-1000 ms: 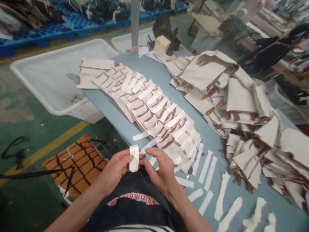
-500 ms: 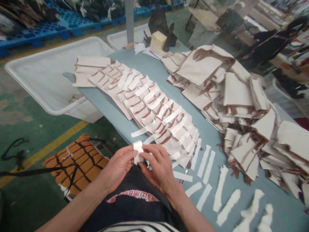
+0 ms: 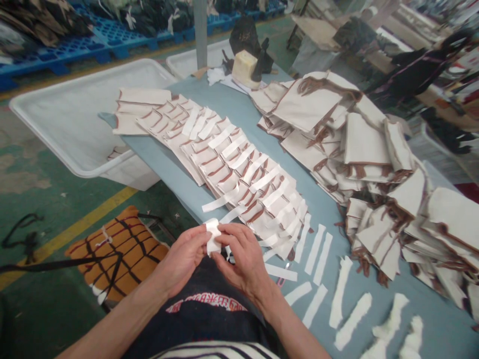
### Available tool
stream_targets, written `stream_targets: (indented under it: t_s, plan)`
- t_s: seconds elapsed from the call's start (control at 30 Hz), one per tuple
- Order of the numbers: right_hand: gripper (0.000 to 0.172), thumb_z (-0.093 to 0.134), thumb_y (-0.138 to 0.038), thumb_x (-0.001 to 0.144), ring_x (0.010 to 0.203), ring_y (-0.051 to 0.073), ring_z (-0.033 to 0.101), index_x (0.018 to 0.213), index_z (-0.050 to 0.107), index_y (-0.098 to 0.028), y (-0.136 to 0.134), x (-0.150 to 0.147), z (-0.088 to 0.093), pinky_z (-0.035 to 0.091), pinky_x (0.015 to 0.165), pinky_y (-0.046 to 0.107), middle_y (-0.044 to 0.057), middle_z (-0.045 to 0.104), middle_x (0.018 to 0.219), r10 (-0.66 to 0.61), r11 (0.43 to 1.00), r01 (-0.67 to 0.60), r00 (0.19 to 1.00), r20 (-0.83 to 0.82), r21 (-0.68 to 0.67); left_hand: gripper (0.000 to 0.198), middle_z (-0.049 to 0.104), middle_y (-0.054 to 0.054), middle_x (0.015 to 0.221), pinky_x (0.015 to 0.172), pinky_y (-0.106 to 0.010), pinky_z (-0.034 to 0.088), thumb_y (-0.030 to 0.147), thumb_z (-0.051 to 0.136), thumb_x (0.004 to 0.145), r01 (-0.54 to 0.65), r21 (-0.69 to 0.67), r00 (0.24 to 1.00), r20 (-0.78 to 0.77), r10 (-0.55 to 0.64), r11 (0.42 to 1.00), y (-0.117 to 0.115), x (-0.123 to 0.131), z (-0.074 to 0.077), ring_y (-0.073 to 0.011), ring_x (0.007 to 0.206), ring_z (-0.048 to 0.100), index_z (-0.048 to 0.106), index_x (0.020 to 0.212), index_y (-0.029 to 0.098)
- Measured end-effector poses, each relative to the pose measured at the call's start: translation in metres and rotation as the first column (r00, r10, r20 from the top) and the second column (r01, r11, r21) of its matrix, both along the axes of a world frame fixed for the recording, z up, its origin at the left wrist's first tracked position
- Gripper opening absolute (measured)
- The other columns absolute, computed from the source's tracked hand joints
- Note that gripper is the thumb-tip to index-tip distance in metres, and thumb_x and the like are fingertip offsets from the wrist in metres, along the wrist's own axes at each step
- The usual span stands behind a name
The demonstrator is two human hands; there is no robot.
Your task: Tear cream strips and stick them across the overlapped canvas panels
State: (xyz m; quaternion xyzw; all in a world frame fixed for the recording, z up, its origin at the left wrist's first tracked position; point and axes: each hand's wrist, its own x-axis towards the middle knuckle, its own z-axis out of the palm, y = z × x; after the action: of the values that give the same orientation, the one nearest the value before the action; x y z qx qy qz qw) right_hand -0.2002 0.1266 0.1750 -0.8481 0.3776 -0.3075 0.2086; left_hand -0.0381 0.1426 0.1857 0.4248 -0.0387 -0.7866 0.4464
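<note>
A small piece of white strip (image 3: 213,237) is pinched between my two hands, in front of my apron. My left hand (image 3: 187,257) grips its left edge with thumb and fingers. The fingers of my right hand (image 3: 241,257) close on its right edge. Just beyond my hands lies an overlapping row of cream fabric pieces (image 3: 220,174) with brown edging. Several white strips (image 3: 270,178) lie across that row. More loose strips (image 3: 315,249) and some fluffy white strips (image 3: 354,321) are spread on the table to the right.
A blue-grey table (image 3: 239,107) carries a large heap of cream pieces with brown edging (image 3: 368,139) on the right. A white plastic bin (image 3: 90,89) stands at the left. Nearby is an orange cushioned seat (image 3: 119,254). A yellowish block (image 3: 244,67) sits at the table's far end.
Both hands stay almost in place on the white strip piece, whose folded shape shifts slightly. The view moves only a little.
</note>
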Motion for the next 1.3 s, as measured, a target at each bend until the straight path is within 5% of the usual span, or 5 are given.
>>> stream_targets:
  t_s: [0.4,0.83,1.07,1.2,1.3]
  plan:
    - [0.018,0.061,-0.014,0.092,0.11,0.022,0.061,0.108,0.062,-0.021,0.002,-0.004,-0.001,0.052,0.095,0.041,0.009,0.069,0.119,-0.031,0.998,0.03,0.999,0.021,0.053,0.032,0.076,-0.006,0.086,0.072,-0.024,0.049,0.034,0.08,0.075,0.051,-0.049,0.994,0.103,-0.046,0.998,-0.003,-0.003,-0.003,-0.0192,0.085,0.069,0.074,0.097,0.012]
    - [0.011,0.06,-0.016,0.095,0.098,0.018,0.065,0.086,0.064,-0.02,0.005,0.008,-0.008,0.05,0.087,0.035,0.005,0.072,0.102,-0.25,0.948,0.213,0.957,0.144,0.235,0.037,0.073,-0.006,0.089,0.081,-0.029,0.05,0.048,0.078,0.08,0.071,-0.104,0.981,0.186,-0.051,0.992,0.0,-0.004,-0.016,-0.0191,0.084,0.064,0.071,0.092,0.013]
    - [0.012,0.06,-0.018,0.095,0.096,0.019,0.064,0.084,0.065,-0.02,0.003,0.009,-0.012,0.049,0.087,0.036,0.006,0.071,0.098,-0.286,0.936,0.239,0.944,0.163,0.259,0.044,0.075,-0.009,0.107,0.094,-0.031,0.049,0.036,0.077,0.085,0.223,-0.238,0.973,0.108,-0.202,0.945,0.002,0.003,-0.015,-0.0223,0.098,0.067,0.07,0.123,0.015]
    - [0.015,0.061,-0.022,0.094,0.096,0.019,0.063,0.08,0.063,-0.02,0.002,0.009,-0.012,0.048,0.088,0.034,0.005,0.07,0.098,-0.333,0.897,0.257,0.928,0.166,0.361,0.05,0.075,-0.008,0.104,0.081,-0.026,0.049,0.028,0.078,0.081,0.215,-0.217,0.975,0.107,-0.196,0.952,0.004,0.004,-0.022,-0.0184,0.088,0.066,0.068,0.128,0.014]
    - [0.016,0.061,-0.029,0.093,0.093,0.018,0.064,0.081,0.065,-0.019,0.001,0.008,-0.01,0.048,0.087,0.033,0.004,0.071,0.093,-0.405,0.803,0.264,0.899,0.165,0.533,0.047,0.076,-0.006,0.095,0.072,-0.023,0.047,0.026,0.076,0.079,0.228,-0.177,0.962,0.194,-0.194,0.957,0.004,0.004,-0.026,-0.016,0.077,0.064,0.07,0.124,0.014]
